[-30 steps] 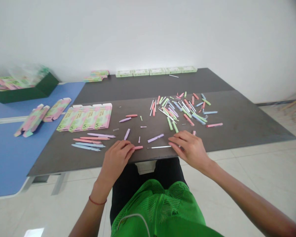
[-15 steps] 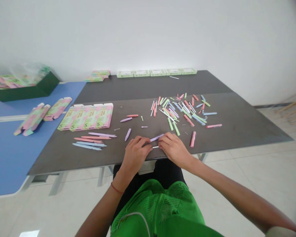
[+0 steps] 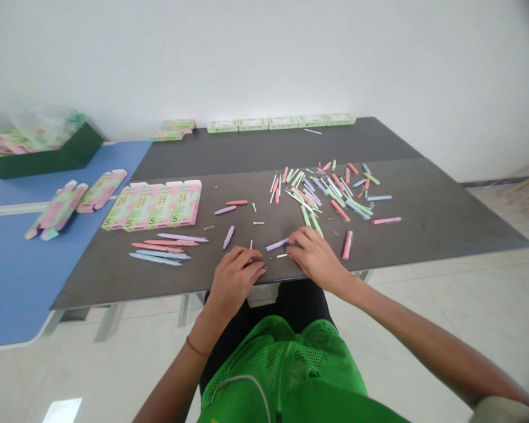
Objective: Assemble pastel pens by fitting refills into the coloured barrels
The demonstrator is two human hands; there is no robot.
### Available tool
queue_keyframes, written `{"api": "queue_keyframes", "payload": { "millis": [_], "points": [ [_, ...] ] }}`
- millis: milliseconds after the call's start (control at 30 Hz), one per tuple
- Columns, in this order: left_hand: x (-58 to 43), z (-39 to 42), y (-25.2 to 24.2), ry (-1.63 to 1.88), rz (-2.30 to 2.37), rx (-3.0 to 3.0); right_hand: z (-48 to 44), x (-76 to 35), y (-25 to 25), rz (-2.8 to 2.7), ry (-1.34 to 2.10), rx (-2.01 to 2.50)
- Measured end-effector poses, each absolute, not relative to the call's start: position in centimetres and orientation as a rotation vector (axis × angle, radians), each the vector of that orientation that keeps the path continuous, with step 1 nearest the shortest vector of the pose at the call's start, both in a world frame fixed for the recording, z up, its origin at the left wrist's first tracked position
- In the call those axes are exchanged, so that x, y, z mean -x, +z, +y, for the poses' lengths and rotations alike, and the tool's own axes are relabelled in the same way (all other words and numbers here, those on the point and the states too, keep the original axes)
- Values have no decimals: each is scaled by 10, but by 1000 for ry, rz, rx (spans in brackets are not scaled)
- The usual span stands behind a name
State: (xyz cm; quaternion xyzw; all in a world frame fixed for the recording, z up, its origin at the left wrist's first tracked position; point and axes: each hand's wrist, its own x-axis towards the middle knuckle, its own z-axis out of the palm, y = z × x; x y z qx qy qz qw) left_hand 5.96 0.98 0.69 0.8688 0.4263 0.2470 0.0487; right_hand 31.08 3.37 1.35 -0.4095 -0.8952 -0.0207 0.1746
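My left hand (image 3: pixel 235 282) rests at the table's front edge with its fingers curled round a small pink pen piece (image 3: pixel 249 260), mostly hidden. My right hand (image 3: pixel 314 257) lies a little to the right, fingertips down. Those fingertips touch a lilac pen barrel (image 3: pixel 277 244) and a thin white refill (image 3: pixel 281 255). A loose heap of pastel pen parts (image 3: pixel 324 197) lies beyond the hands. A pink pen barrel (image 3: pixel 347 245) lies to the right of my right hand. Long pink, lilac and blue pen parts (image 3: pixel 163 247) lie in a row to the left.
Flat printed cardboard box blanks (image 3: pixel 156 204) lie on the dark table (image 3: pixel 423 229). Several closed green boxes (image 3: pixel 282 122) line the far edge. A dark green tray (image 3: pixel 57 154) stands on a blue table (image 3: pixel 26 264) at left. My green mesh garment (image 3: pixel 286 364) fills the bottom.
My hands have drawn slightly apart, the left moving back toward the table edge. A pink piece now shows in its fingers. The lilac barrel and white refill remain under my right fingertips.
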Motion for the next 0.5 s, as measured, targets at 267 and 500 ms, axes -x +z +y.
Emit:
{"api": "queue_keyframes", "payload": {
  "millis": [267,500],
  "points": [
    [-59,10,10,701,1306,-2678,30,-312,15,-2491,-18,1186],
    [-61,11,11,677,1318,-2685,31,-307,12,-2488,2,1185]
  ]
}}
